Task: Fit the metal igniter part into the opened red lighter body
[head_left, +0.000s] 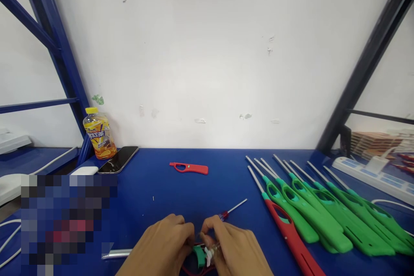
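Note:
At the front edge of the blue table, my left hand and my right hand are close together with curled fingers. Between them lie a green trigger piece and a small white and clear part, which my right fingers touch. Part of a red frame shows below these pieces. A metal tube sticks out to the left from under my left hand. Just behind my right hand lies a screwdriver with a red handle. What my left fingertips pinch is hidden.
A red lighter shell lies at mid-table. Several green lighters and one red lighter fill the right side. At the back left are a drink bottle and a phone. A power strip sits far right.

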Demonstrator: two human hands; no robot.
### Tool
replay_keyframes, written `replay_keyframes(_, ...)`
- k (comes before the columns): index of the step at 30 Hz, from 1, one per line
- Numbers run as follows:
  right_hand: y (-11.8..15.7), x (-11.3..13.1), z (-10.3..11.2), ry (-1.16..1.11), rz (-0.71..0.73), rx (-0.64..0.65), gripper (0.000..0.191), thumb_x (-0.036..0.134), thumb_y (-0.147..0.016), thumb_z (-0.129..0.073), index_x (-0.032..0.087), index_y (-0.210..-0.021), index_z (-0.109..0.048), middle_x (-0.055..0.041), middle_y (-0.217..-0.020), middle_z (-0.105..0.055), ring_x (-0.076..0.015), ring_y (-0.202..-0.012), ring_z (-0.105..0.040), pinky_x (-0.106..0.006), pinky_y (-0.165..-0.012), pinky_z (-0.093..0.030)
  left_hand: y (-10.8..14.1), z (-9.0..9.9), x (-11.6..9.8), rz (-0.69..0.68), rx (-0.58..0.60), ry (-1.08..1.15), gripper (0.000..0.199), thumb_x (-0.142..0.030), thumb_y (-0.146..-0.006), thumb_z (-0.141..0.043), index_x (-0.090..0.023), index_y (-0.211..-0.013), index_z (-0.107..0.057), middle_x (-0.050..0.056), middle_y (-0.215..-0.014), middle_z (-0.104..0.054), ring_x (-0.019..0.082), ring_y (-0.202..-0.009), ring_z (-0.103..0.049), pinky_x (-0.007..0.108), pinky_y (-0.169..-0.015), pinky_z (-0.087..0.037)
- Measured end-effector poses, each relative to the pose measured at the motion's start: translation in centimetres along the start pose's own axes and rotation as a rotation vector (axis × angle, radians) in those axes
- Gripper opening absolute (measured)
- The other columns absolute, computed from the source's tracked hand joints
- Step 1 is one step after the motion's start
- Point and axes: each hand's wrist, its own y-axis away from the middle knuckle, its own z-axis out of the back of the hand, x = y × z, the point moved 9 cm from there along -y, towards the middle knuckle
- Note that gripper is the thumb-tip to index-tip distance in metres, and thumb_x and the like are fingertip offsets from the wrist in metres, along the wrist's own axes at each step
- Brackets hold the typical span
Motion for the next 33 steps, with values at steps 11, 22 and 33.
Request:
replay_keyframes(11,0.2,-0.1,1.0,0.009,0.03,-0.061,0.033,0.008,-0.098,-0.062,0.034,-0.118,-0.065,0.0079,-0.095,-0.085,-0.0177,-0.079,-0.085,-0.028,-0.063,-0.045,-0.2,0.2,-0.9,-0.042,-0.063,0.077,0.032,-0.007,-0.11,-0.063,-0.027,-0.132,-0.076,0.004,-0.135,-0.079,0.028,-0.126,-0.074,0.038,-0.104,-0.051)
replay_keyframes(22,2.1,-1.6,4.9,0.015,-0.103,-0.205,0.024,0.039,-0.124,-0.051,0.035,-0.145,-0.062,-0.0022,-0.119,-0.088,-0.0226,-0.098,-0.089,-0.028,-0.081,-0.067,-0.9,0.5,-1.3,-0.133,-0.08,0.07,0.031,-0.01,-0.116,-0.062,-0.027,-0.12,-0.087,0.002,-0.123,-0.085,0.026,-0.118,-0.078,0.034,-0.098,-0.053)
replay_keyframes(33,1.0,-2.4,3.9,-0.082,-0.117,-0.09,0.021,0.028,-0.122,-0.056,0.033,-0.123,-0.076,0.0005,-0.113,-0.084,-0.0167,-0.103,-0.084,-0.023,-0.092,-0.066,-0.8,0.3,-1.6,-0.201,-0.15,0.07,0.046,-0.003,-0.115,-0.048,-0.028,-0.126,-0.085,0.005,-0.12,-0.081,0.024,-0.11,-0.077,0.032,-0.091,-0.054)
